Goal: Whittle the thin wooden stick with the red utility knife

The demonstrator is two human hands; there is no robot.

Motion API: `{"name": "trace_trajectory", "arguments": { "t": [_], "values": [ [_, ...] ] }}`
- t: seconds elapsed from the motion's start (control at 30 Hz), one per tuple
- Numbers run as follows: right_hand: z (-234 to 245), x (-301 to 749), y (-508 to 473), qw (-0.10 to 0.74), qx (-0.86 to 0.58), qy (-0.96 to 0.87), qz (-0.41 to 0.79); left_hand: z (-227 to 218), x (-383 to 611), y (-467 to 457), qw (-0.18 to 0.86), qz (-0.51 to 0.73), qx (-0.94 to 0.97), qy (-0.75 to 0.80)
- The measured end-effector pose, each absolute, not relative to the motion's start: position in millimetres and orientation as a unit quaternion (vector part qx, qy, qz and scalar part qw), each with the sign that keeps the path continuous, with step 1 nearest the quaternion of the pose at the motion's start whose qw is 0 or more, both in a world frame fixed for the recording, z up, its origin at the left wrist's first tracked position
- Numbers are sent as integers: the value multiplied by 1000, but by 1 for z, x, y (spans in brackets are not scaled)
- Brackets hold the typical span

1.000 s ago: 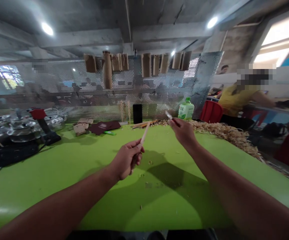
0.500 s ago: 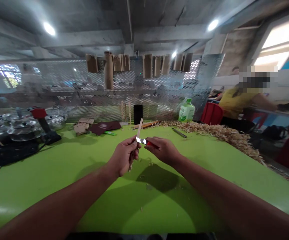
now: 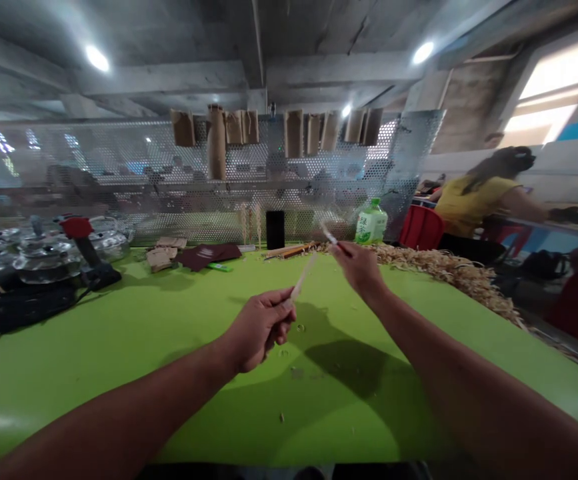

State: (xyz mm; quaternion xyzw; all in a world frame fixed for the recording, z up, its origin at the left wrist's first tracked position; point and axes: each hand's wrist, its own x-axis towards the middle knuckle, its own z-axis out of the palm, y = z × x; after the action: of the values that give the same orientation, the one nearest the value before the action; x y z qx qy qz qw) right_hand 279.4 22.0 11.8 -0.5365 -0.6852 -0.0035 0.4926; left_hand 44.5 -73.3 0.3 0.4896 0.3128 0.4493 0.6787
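The left hand (image 3: 259,330) is closed tight on a thin wooden stick (image 3: 303,275), which points up and right toward the right hand (image 3: 361,267). That hand, well apart, is closed on a small red-handled knife (image 3: 336,240), farther out, near curly wood shavings (image 3: 443,270).

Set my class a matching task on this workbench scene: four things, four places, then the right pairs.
Things:
1. stick
2. knife
3. bottle
4. shavings

Places:
A. upright at the far side of the table
B. in the right hand
C. heaped along the table's right side
D. in the left hand

Pairs: 1-D, 2-B, 3-A, 4-C
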Motion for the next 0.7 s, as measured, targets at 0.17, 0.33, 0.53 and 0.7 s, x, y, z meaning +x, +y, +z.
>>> {"name": "trace_trajectory", "arguments": {
  "t": [0.17, 0.33, 0.53, 0.7],
  "values": [
    [12, 285, 21, 525, -516, -677, -14, -1, 39, -63, 677, 483, 469, 298],
    [2, 240, -14, 460, -408, -787, 55, 4, 34, -54, 695, 511, 420, 283],
    [1, 221, -33, 368, -377, -849, 35, 7, 36, -58, 702, 504, 419, 278],
    [3, 225, -32, 354, -395, -848, 7, 10, 38, -63, 692, 492, 441, 293]
  ]
}}
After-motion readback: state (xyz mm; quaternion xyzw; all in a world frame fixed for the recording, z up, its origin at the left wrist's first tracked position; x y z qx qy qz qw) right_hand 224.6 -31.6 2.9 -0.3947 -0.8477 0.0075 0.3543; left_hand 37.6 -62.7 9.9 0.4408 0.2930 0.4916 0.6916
